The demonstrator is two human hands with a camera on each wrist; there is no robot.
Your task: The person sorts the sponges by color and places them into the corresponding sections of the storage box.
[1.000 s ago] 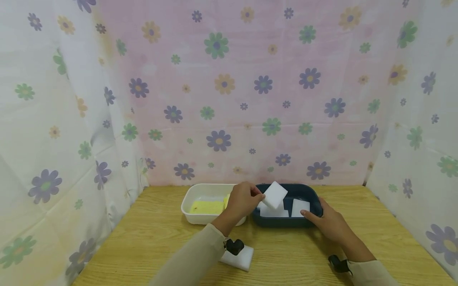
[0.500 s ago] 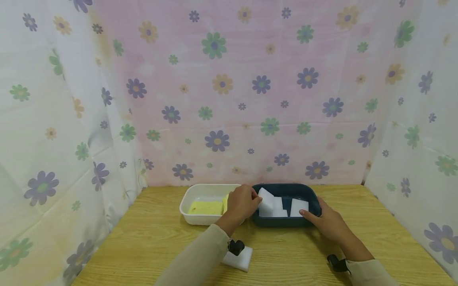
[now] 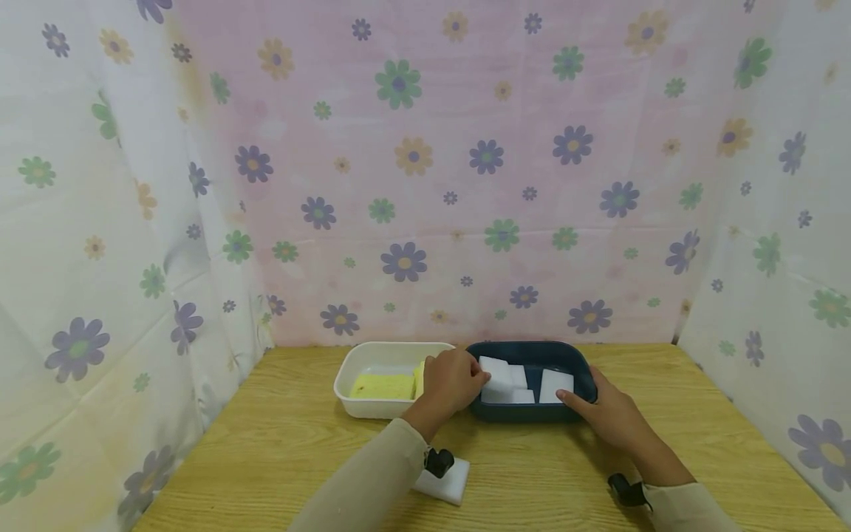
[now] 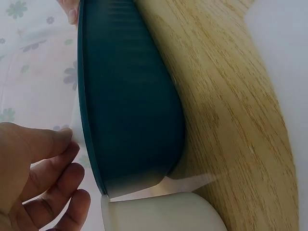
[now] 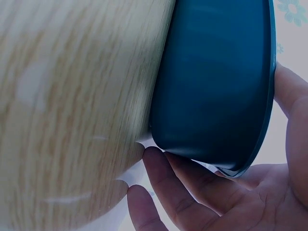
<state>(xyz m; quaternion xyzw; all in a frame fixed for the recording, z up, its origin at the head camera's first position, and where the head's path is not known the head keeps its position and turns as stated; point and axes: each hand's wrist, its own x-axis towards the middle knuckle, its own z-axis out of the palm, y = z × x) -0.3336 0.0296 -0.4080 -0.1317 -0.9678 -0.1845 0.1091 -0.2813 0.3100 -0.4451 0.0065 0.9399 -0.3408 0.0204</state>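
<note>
My left hand (image 3: 455, 380) pinches a white sponge block (image 3: 495, 374) between thumb and fingertips, at the left end of a dark blue bin (image 3: 532, 415). Other white blocks lie inside, among them a separate one (image 3: 555, 385) toward the right. With the thumb over the rim and fingers along the outside, my right hand (image 3: 616, 417) holds the bin's right end. In the left wrist view, the bin's wall (image 4: 130, 96) hides most of the pinched block. The right wrist view has the fingers (image 5: 168, 190) beneath the bin's end (image 5: 216, 96).
Against the blue bin's left side stands a white bin (image 3: 372, 408) with yellow sponge pieces (image 3: 383, 386) in it. One more white block (image 3: 445, 484) lies on the wooden table (image 3: 532, 488), partly behind my left wrist. A flowered curtain (image 3: 459, 185) surrounds the table.
The white block in my left hand has come down from above the blue bin's rim to a lower place at its left end. My right hand keeps its hold on the bin.
</note>
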